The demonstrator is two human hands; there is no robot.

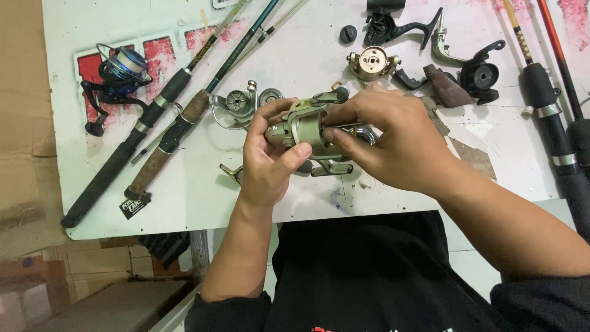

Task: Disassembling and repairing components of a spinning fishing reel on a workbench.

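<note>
White board [196, 184] | both hands [270, 160] grip reel [304, 126] near front edge

The person wears a black top with sleeves pushed up above the elbows, a scrap of red and white print at the chest; both forearms and hands are bare, without rings or watch

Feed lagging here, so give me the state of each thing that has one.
Grey spinning reel: off the table, held by both hands.
Left hand: gripping the reel.
Right hand: fingers on the reel.
Blue reel: assembled, lying on the table.
Gold spool: detached, lying loose.
</note>
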